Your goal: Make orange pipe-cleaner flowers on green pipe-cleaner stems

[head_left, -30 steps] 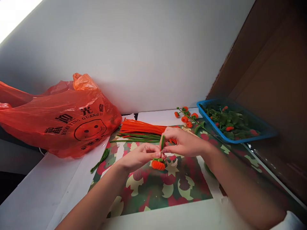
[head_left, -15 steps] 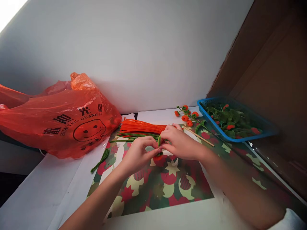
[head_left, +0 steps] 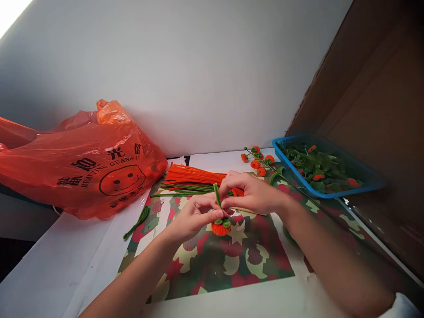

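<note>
An orange pipe-cleaner flower [head_left: 221, 229] hangs head down over the patterned sheet, with small curled green pieces at its base. My left hand [head_left: 195, 216] pinches it near that base between thumb and fingers. Its green pipe-cleaner stem [head_left: 217, 193] points upward between both hands. My right hand [head_left: 247, 192] is closed with thumb and fingertips on the stem, just above the left thumb. Beneath the right palm a thin wooden stick [head_left: 253, 211] shows in part; whether that hand holds it cannot be told. Behind the hands lie bundles of orange pipe cleaners [head_left: 188, 173] and green pipe cleaners [head_left: 179, 190].
A red plastic bag [head_left: 82, 163] bulges at the left, near a folded green pipe-cleaner piece [head_left: 136, 223]. A finished spray of orange flowers [head_left: 256, 163] lies at the back right. Beside it is a blue basket [head_left: 321, 194] of leaves and flowers, against brown cardboard [head_left: 374, 110].
The flower head, mostly hidden before, now shows below my left hand, and the green stem stands taller. The wooden stick has shifted from beyond my right wrist to under the right palm.
</note>
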`<state>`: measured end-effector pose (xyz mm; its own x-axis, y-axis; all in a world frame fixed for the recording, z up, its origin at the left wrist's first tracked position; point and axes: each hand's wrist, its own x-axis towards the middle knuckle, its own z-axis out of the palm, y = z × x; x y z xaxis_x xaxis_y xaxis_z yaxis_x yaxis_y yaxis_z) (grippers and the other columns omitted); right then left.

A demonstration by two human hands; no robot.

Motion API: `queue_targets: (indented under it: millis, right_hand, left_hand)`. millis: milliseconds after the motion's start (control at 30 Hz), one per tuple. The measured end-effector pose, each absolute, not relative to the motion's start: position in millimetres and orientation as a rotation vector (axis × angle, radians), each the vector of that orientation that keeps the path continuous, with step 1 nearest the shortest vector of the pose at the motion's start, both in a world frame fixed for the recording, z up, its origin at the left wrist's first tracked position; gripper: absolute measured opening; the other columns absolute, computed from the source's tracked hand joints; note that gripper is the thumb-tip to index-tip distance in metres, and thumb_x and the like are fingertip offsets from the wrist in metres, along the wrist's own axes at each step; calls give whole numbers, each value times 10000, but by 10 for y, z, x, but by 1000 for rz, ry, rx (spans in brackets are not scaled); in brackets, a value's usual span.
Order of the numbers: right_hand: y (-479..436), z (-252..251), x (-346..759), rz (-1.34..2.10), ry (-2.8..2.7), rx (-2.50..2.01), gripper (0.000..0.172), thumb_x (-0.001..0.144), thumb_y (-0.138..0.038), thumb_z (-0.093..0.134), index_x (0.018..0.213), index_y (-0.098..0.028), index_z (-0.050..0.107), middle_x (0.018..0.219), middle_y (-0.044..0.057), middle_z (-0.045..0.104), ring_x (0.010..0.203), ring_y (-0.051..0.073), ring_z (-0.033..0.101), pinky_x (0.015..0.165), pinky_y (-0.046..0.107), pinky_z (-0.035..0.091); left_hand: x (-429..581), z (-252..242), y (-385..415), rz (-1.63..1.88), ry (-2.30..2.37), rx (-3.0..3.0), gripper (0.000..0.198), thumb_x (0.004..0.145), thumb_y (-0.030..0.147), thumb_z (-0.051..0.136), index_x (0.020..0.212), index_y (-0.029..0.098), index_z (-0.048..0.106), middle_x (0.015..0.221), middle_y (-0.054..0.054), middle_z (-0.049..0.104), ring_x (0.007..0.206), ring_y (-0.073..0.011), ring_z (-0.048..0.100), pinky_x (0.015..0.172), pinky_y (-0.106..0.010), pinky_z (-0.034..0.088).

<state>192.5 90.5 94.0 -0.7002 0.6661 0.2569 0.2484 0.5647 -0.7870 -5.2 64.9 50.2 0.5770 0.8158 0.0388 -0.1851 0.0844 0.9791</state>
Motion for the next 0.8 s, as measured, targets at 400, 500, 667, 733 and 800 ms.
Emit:
queue_targets:
  millis: [400, 500, 667, 733, 800]
  right_hand:
    - [907, 903, 1842, 1334, -2234, -833, 96, 840, -204, 593, 770, -157, 640, 721, 0, 624, 692, 129, 576, 644, 244, 428]
    - [914, 808, 1776, 950, -2236, -1054, 118, 821, -151, 589, 705, -159, 609, 750, 20, 619, 805, 162, 547, 705, 273, 394]
    - [916, 684, 1678, 798, -2207, -1138, 141, 830, -117, 573, 704, -170, 609, 743, 24, 624, 864, 181, 522, 755, 300, 378]
    - [929, 692, 1698, 828, -2198, -1075, 124, 823, -120, 594, 715, -174, 623, 752, 22, 634, 870, 179, 524, 752, 289, 387]
    - [943, 732, 1747, 870, -2226, -959, 102, 811, -130, 626, 722, -178, 636, 745, 17, 639, 875, 177, 526, 748, 278, 398]
  left_hand:
    - [-141, 431, 762, 679, 683, 1335, 292, 706, 445, 748, 614, 172, 701, 678, -32, 652, 685, -163, 613, 682, -282, 480]
    - [-172, 527, 793, 798, 974, 1688, 209, 772, 353, 698, 657, 178, 694, 757, -31, 654, 738, -157, 598, 688, -258, 459]
    - [-163, 587, 759, 797, 1223, 1919, 222, 813, 323, 636, 647, 177, 641, 733, -14, 632, 692, -145, 565, 642, -249, 427]
    - [-173, 595, 756, 752, 1170, 1883, 232, 827, 330, 617, 658, 172, 637, 748, -14, 613, 697, -140, 545, 621, -238, 415]
    - [-196, 611, 764, 686, 1068, 1812, 243, 834, 346, 610, 675, 166, 650, 753, -17, 589, 698, -135, 526, 619, -235, 410]
